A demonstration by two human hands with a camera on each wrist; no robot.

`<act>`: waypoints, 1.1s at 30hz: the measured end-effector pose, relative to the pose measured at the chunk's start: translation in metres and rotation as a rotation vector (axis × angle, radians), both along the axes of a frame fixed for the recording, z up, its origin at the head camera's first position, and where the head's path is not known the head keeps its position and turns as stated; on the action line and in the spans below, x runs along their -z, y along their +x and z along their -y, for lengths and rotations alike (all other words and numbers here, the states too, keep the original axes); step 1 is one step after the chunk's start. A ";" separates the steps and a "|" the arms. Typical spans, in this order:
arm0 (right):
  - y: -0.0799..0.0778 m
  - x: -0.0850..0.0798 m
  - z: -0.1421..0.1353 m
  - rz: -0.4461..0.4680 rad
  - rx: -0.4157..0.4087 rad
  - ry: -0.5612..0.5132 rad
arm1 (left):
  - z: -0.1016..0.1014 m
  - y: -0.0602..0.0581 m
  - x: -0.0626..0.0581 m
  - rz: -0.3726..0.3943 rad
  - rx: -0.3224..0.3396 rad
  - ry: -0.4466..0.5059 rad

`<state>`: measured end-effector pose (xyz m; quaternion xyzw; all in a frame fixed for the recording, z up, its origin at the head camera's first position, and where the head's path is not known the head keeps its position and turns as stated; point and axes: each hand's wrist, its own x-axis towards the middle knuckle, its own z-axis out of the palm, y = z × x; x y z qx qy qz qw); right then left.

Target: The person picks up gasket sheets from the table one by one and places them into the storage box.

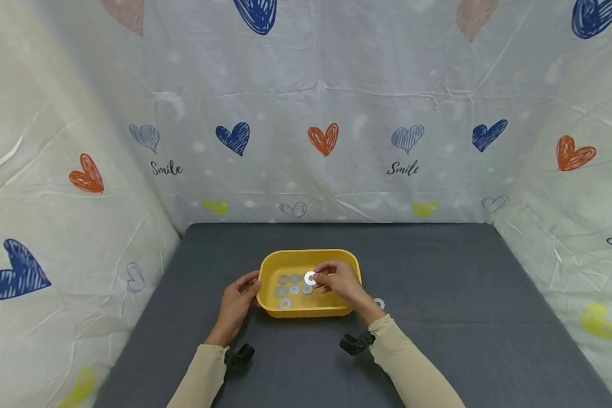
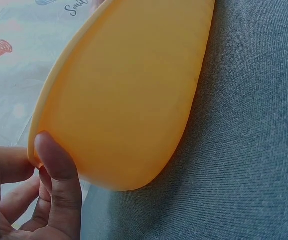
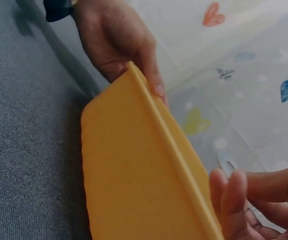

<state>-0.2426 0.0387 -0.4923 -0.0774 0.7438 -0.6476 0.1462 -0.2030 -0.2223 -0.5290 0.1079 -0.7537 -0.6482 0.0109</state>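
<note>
A yellow plastic tray (image 1: 306,312) stands on the dark cloth, with several flat metal washers (image 1: 281,291) lying on its floor toward the left and middle. My left hand (image 1: 236,300) grips the tray's left end, its thumb and fingers pinching the rim in the left wrist view. Over the tray's right half, my right hand (image 1: 340,280) pinches one shiny washer (image 1: 310,278) between thumb and fingertips. In the right wrist view that washer (image 3: 225,162) shows only as a thin edge above the tray's rim. Another washer (image 1: 379,304) lies on the cloth, partly hidden behind the right wrist.
Dark grey cloth (image 1: 438,272) covers the table around the tray. White curtains (image 1: 362,181) printed with hearts and the word Smile hang behind and on both sides. A dark band (image 1: 357,343) sits on each wrist over cream sleeves.
</note>
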 end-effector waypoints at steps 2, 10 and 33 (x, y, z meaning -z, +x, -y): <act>-0.001 0.001 0.003 0.020 -0.029 0.015 | 0.000 0.000 0.000 -0.008 0.003 -0.003; -0.008 0.009 0.013 0.112 -0.100 0.049 | 0.000 0.000 0.001 -0.010 -0.002 -0.010; -0.011 0.019 0.021 0.124 -0.180 0.192 | -0.001 -0.002 0.001 -0.016 -0.002 -0.009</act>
